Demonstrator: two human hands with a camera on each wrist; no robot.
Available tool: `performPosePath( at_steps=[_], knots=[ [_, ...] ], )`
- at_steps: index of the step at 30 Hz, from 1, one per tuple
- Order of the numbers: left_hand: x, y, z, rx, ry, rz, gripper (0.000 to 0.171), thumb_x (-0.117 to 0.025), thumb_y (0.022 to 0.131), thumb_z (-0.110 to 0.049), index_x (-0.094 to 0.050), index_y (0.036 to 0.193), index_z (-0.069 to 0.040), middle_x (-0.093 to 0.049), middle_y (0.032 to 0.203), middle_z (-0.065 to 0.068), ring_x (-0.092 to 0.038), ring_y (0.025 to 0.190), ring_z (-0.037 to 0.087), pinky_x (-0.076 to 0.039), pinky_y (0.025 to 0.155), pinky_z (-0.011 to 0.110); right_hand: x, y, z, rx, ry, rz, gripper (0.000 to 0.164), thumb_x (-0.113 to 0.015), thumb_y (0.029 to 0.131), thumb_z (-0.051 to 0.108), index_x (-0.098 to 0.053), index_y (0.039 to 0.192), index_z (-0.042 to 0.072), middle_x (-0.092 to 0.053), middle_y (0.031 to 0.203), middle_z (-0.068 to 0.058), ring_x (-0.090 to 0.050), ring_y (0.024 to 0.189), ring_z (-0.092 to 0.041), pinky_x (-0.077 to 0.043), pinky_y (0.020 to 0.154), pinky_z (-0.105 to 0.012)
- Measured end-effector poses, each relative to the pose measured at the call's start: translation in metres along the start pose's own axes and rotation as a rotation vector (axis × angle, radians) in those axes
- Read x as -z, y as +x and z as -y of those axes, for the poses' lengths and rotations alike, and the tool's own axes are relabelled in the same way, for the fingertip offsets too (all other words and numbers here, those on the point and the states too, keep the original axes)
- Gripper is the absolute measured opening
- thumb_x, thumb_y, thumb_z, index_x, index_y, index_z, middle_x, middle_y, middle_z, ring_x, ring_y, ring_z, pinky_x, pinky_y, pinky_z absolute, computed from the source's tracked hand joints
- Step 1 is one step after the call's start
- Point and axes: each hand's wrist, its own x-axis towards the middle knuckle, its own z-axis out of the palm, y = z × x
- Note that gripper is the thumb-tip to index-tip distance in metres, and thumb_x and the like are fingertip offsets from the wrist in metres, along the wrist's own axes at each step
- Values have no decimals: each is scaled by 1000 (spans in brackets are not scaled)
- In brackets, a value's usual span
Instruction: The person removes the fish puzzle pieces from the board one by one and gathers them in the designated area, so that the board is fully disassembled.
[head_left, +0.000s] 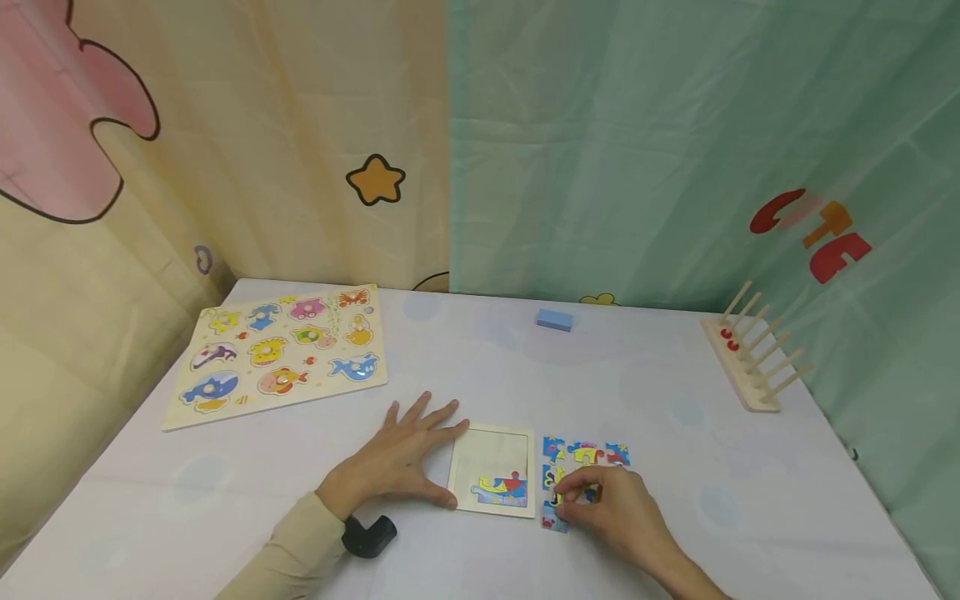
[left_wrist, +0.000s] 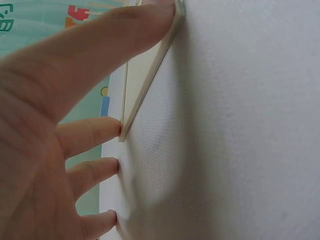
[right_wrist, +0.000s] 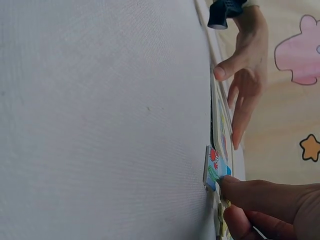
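Note:
My left hand [head_left: 401, 460] lies spread on the table, its straight thumb and index finger touching the left edge of a square wooden puzzle tray [head_left: 487, 450]. Joined colourful pieces [head_left: 502, 492] sit in the tray's lower right corner. To the right of the tray, several loose jigsaw pieces [head_left: 585, 452] lie in rows. Among these, my right hand [head_left: 611, 508] pinches a jigsaw piece between thumb and fingers, which mostly hide it. Just below those fingertips is a piece with a red crab [right_wrist: 214, 159].
At the back left lies a wooden peg puzzle board [head_left: 281, 354] with sea animals. A blue block [head_left: 554, 320] sits near the back edge. On the right stands a wooden peg rack [head_left: 750, 358] with red beads. A black wrist device [head_left: 367, 537] is beside my left sleeve.

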Motion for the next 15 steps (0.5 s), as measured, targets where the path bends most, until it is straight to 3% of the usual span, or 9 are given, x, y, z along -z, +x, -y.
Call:
performPosePath(
  at_steps=[15],
  knots=[
    [1, -1, -1, -8, -13, -2, 99, -83, 64, -62, -50, 145, -16, -32, 158, 11, -15, 145, 47, -12, 105, 78, -5, 1, 3, -26, -81, -11, 18, -87, 69, 20, -75, 78, 30, -62, 71, 20, -47, 62, -3, -37, 52, -23]
  ],
)
